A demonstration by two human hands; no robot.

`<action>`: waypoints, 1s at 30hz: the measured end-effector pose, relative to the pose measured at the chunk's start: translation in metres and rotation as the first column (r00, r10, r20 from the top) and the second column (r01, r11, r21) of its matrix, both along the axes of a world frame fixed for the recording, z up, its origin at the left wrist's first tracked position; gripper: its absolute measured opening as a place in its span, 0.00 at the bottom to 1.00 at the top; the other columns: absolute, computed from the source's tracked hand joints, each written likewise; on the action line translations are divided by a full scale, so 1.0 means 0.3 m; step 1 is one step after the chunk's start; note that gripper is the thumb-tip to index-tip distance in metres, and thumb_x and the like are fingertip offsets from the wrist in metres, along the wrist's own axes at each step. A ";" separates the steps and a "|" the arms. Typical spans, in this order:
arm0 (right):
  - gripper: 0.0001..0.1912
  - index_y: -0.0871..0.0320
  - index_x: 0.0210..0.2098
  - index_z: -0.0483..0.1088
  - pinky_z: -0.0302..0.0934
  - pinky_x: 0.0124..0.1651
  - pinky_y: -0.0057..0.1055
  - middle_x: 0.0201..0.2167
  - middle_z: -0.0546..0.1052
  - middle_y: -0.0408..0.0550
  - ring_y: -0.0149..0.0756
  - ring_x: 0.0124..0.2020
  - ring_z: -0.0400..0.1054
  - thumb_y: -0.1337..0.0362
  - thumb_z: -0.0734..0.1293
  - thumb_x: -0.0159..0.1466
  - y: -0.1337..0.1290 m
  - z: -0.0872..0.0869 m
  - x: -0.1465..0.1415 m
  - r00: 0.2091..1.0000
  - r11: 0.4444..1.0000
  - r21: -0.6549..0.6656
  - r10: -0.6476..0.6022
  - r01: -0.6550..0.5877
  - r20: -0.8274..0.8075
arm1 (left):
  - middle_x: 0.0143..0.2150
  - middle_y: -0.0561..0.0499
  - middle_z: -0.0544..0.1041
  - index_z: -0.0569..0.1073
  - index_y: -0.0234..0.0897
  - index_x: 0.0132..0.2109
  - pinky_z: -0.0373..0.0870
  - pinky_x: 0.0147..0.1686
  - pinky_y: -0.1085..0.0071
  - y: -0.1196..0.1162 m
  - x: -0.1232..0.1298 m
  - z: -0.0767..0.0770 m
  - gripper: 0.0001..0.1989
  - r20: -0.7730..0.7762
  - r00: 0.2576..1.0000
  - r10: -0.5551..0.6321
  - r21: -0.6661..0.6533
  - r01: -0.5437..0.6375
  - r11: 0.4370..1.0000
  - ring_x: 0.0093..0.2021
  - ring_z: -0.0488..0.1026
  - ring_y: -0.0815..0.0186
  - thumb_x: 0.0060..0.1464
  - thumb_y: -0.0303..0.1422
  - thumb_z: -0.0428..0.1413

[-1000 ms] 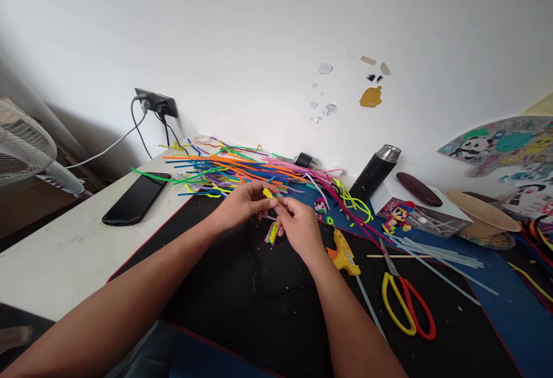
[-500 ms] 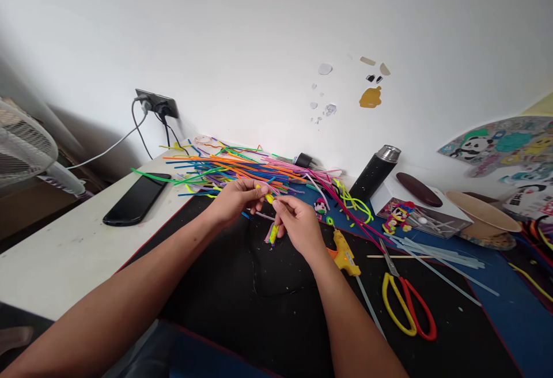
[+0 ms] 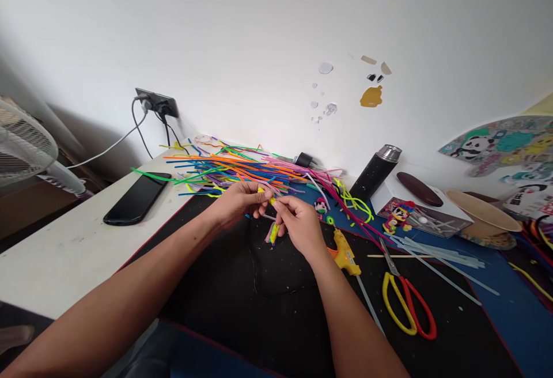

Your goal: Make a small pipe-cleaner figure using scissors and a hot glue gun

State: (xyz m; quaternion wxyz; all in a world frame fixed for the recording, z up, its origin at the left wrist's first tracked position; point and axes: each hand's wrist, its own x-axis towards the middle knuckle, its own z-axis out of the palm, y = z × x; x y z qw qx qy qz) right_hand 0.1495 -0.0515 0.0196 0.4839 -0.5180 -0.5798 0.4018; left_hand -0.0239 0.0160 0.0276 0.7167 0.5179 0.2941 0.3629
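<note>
My left hand and my right hand are close together over the black mat. A short yellow pipe cleaner piece runs between them, pinched at each end by thumb and fingers. Below my right hand's curled fingers shows a small bundle of yellow, pink and purple pipe cleaners; whether those fingers hold it or it lies on the mat, I cannot tell. Beyond the hands lies a heap of loose pipe cleaners in orange, blue, pink and green.
To the right are a yellow glue gun, scissors, clear glue sticks and a small pipe cleaner figure. A black flask stands by a white box. On the left lies a phone; a fan stands beside the table.
Both hands stay in nearly the same place. My left fingers have shifted slightly on the yellow pipe cleaner piece, and the view has moved very little.
</note>
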 end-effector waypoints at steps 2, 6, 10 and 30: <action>0.14 0.56 0.36 0.75 0.61 0.19 0.24 0.20 0.71 0.38 0.29 0.15 0.67 0.53 0.66 0.67 0.000 -0.002 0.001 1.000 1.000 0.004 0.005 -0.006 0.002 | 0.24 0.53 0.75 0.79 0.32 0.31 0.66 0.20 0.78 0.003 -0.003 -0.001 0.18 -0.010 1.000 -0.013 -0.013 0.013 1.000 0.22 0.71 0.72 0.42 0.39 0.75; 0.14 0.56 0.35 0.75 0.61 0.19 0.23 0.21 0.71 0.38 0.28 0.15 0.67 0.53 0.66 0.67 0.000 -0.004 0.001 1.000 1.000 -0.001 0.021 -0.021 -0.008 | 0.24 0.53 0.75 0.79 0.32 0.31 0.68 0.21 0.78 0.005 -0.006 -0.004 0.16 -0.021 0.999 -0.041 -0.013 0.041 0.999 0.22 0.72 0.72 0.41 0.37 0.75; 0.15 0.57 0.36 0.76 0.61 0.19 0.23 0.21 0.71 0.38 0.28 0.15 0.67 0.52 0.67 0.68 0.003 -0.002 0.002 0.999 1.000 -0.001 0.024 -0.024 -0.046 | 0.24 0.52 0.76 0.79 0.31 0.31 0.69 0.21 0.78 0.005 0.002 -0.010 0.17 0.016 1.000 -0.002 -0.042 0.003 0.999 0.22 0.72 0.72 0.40 0.37 0.76; 0.19 0.57 0.35 0.75 0.62 0.19 0.24 0.21 0.74 0.38 0.28 0.14 0.67 0.47 0.71 0.64 0.013 -0.015 0.013 0.986 0.997 -0.048 0.059 -0.068 -0.158 | 0.24 0.51 0.78 0.81 0.30 0.33 0.71 0.22 0.79 0.004 0.005 -0.019 0.18 0.074 0.997 -0.002 -0.083 0.008 0.996 0.21 0.73 0.72 0.41 0.39 0.76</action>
